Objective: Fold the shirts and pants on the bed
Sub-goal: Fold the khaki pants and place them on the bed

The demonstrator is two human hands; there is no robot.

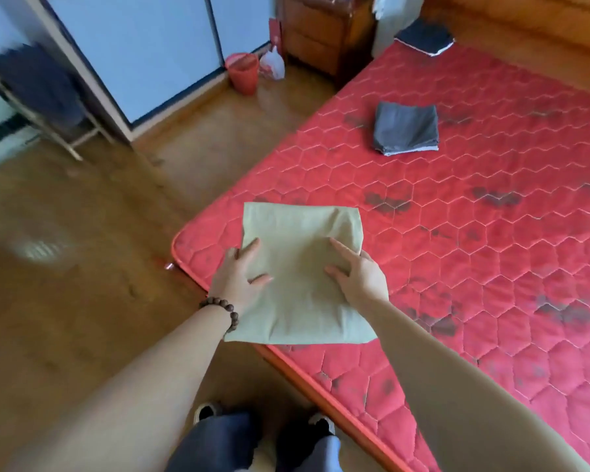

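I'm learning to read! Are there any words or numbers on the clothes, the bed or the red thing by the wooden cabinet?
None can be read.
Folded beige garment: plain.
Folded grey garment: plain.
Red mattress: only stitching.
Red packet: too blurred to tell.

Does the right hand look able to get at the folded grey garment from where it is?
Probably not without leaning in. The right hand rests on the beige garment; the grey garment lies far up the mattress, nothing between.

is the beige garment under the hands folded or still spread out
Folded: the beige garment is a compact rectangle at the mattress corner, left hand and right hand on it.
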